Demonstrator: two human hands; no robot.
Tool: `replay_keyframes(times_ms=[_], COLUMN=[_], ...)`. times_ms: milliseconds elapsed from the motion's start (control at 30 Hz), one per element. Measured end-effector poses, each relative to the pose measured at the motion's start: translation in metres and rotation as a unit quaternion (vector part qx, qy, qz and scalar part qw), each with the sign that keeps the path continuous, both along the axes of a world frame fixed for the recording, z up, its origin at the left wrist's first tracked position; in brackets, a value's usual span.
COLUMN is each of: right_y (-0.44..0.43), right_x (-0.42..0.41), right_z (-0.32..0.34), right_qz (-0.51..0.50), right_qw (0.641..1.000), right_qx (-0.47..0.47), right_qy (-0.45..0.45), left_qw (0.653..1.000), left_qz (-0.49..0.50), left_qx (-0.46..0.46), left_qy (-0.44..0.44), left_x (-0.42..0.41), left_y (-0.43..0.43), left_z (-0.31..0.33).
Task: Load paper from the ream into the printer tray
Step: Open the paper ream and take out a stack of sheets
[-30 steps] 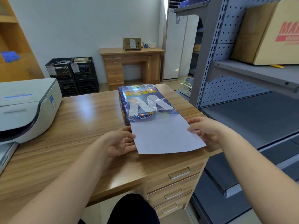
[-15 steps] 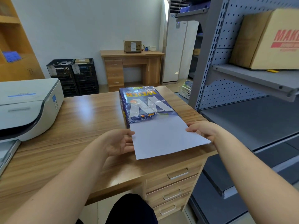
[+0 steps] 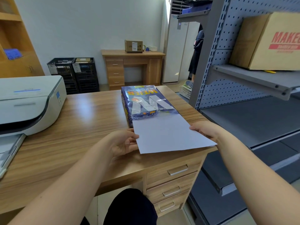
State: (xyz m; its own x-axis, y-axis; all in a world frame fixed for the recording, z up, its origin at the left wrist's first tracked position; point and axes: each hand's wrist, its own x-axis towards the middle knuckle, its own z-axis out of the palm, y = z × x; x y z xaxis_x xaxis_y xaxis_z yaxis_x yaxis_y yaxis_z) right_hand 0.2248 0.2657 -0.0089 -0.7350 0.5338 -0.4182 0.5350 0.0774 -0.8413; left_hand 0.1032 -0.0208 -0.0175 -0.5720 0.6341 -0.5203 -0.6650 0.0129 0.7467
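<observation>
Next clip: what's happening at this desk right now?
A person is drawing white paper out of the opened end of a blue ream lying on the desk. The left hand grips the paper's left edge and the right hand its right edge. Part of the paper remains inside the wrapper. The printer sits at the desk's left, untouched, so nothing is loaded yet.

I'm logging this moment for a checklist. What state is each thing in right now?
ream: wrapper open at near end, lying flat on desk
paper: partly pulled out of ream, held at both side edges
left hand: gripping paper's left edge
right hand: gripping paper's right edge
printer: lid closed
printer tray: extended
desk drawers: closed
</observation>
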Motion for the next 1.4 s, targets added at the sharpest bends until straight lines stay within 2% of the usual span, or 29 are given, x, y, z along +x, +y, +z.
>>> replay_keyframes(times_ms=[100, 300, 900, 1400], right_y=[-0.004, -0.014, -0.038, -0.066], right_x=[0.008, 0.026, 0.065, 0.121], right_z=[0.0, -0.001, -0.003, 0.028], right_qz=[0.005, 0.022, 0.004, 0.008], right_qw=[1.0, 0.991, 0.981, 0.973], right_qx=[-0.02, -0.121, -0.151, -0.149], right_qy=[0.008, 0.06, 0.125, 0.178], left_qw=[1.0, 1.0, 0.998, 0.995], left_qz=[0.003, 0.005, -0.034, -0.078], left_qx=[-0.001, 0.005, -0.028, -0.013], left_qy=[0.003, 0.006, 0.039, 0.066], left_x=[0.004, 0.013, 0.031, 0.06], left_y=[-0.003, -0.007, -0.022, -0.039], left_z=[-0.002, 0.004, 0.008, 0.019])
